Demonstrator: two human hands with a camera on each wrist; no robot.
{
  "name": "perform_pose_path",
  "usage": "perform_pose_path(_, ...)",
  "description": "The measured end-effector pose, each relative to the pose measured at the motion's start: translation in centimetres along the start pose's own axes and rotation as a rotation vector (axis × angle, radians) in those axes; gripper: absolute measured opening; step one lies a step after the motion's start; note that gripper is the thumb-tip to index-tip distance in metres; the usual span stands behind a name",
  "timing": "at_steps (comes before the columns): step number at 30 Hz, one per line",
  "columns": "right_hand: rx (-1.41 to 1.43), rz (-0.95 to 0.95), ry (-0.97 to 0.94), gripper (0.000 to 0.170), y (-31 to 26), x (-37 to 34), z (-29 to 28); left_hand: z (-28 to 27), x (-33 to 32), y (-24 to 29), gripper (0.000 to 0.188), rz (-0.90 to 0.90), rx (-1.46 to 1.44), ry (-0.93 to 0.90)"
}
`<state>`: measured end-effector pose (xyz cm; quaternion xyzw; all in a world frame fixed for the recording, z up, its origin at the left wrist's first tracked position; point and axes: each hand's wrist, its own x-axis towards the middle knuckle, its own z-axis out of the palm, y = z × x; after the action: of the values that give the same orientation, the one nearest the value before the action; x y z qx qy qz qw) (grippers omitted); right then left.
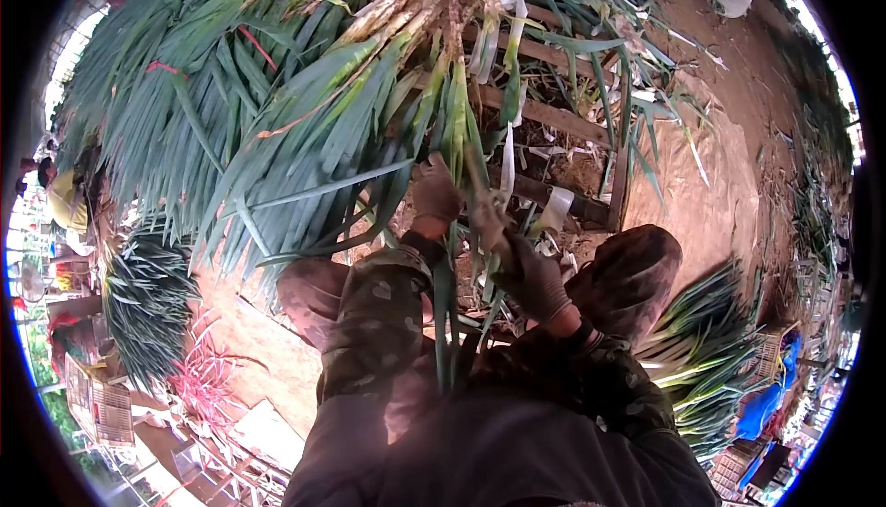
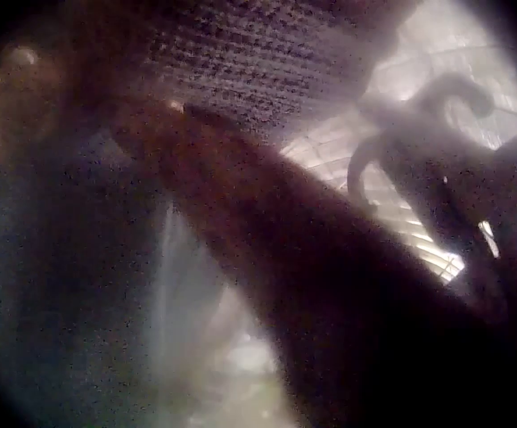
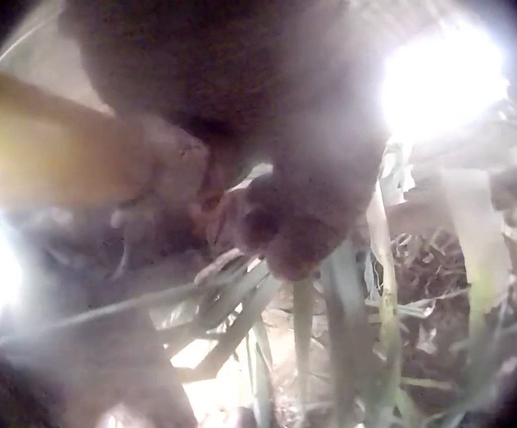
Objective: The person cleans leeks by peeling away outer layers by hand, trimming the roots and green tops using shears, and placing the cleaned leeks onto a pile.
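Note:
In the head view my gloved left hand (image 1: 436, 195) grips a green onion (image 1: 444, 309) whose long leaves run down toward my lap. To its right, my gloved right hand (image 1: 535, 281) has its fingers curled around a brownish, motion-blurred strand (image 1: 487, 216) beside that onion. The right wrist view shows the right hand's curled fingers (image 3: 294, 250), with green leaves (image 3: 339, 303) hanging below them. A dark knit glove (image 2: 250, 67) fills the top of the left wrist view; what lies in that palm is hidden. Just ahead, a soil-covered bunch of green onions (image 1: 388, 13) lies with its leaves toward me.
A large heap of green onions (image 1: 166, 129) spreads at the upper left. Under the bunch is a wooden frame (image 1: 544, 115) with scraps of peel. More bundles lie at the left (image 1: 148, 304) and lower right (image 1: 711, 359). Red ties (image 1: 205, 378) are scattered on the left.

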<state>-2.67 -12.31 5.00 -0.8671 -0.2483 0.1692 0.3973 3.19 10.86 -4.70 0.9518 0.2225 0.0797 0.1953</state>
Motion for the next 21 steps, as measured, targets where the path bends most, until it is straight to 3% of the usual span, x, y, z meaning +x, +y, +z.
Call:
perform_pose_path(1, 0.062, 0.125, 0.056, 0.062, -0.7, 0.1, -0.8, -0.1, -0.2, -0.2, 0.064, 0.02, -0.009, -0.043)
perform_pose_path(3, -0.014, 0.11, 0.091, 0.063, -0.6, -0.6, -1.2, -4.0, -2.0, 2.1, 0.075, -0.013, -0.082, -0.278)
perform_pose_path(4, -0.049, 0.106, 0.112, 0.064, -0.4, -1.1, -1.4, -3.7, -4.0, 2.6, 0.083, 0.025, -0.127, -0.255)
perform_pose_path(5, -0.104, 0.042, 0.006, 0.061, -0.5, -1.9, -1.7, -3.4, -6.1, 3.0, 0.091, 0.065, -0.171, -0.233)
perform_pose_path(7, -0.124, 0.011, 0.044, 0.059, -0.3, -3.7, -1.3, -2.1, -10.6, 3.5, 0.102, 0.146, -0.212, -0.214)
perform_pose_path(10, -0.088, 0.106, 0.037, 0.052, -0.3, -5.3, -1.1, -1.4, -13.0, 3.7, 0.083, 0.071, -0.313, -0.264)
perform_pose_path(14, -0.116, 0.131, 0.052, 0.041, 0.7, -7.8, -0.1, -1.4, -11.0, 2.6, 0.065, -0.022, -0.287, -0.313)
perform_pose_path(16, -0.105, 0.207, 0.074, 0.04, 0.6, -8.2, -0.1, -1.8, -10.9, 2.2, 0.068, 0.014, -0.307, -0.27)
perform_pose_path(21, -0.145, 0.141, 0.037, 0.048, 1.6, -8.6, 1.2, -1.2, -11.4, 2.1, 0.066, 0.007, -0.337, -0.282)
